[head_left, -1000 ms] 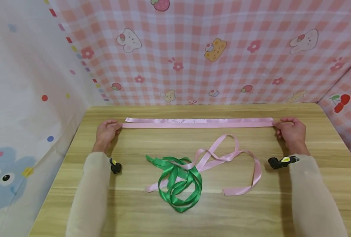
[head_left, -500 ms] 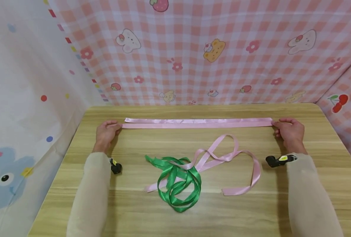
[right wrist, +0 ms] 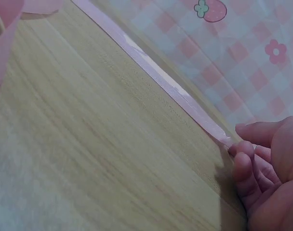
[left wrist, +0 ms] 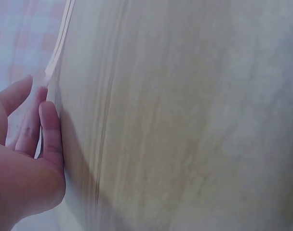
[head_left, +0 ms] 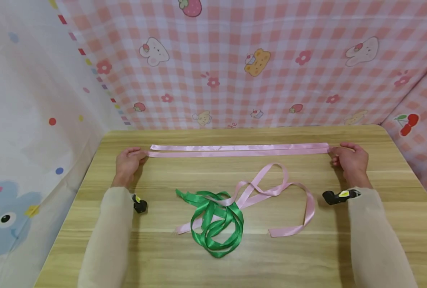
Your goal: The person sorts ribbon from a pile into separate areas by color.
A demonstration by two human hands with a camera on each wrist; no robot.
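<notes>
Two pink ribbons lie side by side at the back of the table. The far one (head_left: 235, 148) has a shiny, creased face; the near one (head_left: 184, 154) lies straight beside it. My left hand (head_left: 127, 163) pinches the near ribbon's left end at the fingertips. At its right end, my right hand (head_left: 351, 162) holds it in the same way, close to the far ribbon's end. In the right wrist view the ribbon strip (right wrist: 161, 79) runs to the fingertips (right wrist: 243, 166). The left wrist view shows it reaching the fingers (left wrist: 49, 113) at an edge.
A coiled green ribbon (head_left: 207, 232) lies at the middle front of the wooden table (head_left: 271, 264). A loose looped pink ribbon (head_left: 310, 206) passes through and beside it. Behind the table hangs a pink checked cloth (head_left: 220, 40), and a white printed cloth (head_left: 26, 100) is at the left.
The near ribbon's right end has shifted slightly towards the far ribbon with my right hand. My left hand stays at the left end. The whole head view drifts slightly left.
</notes>
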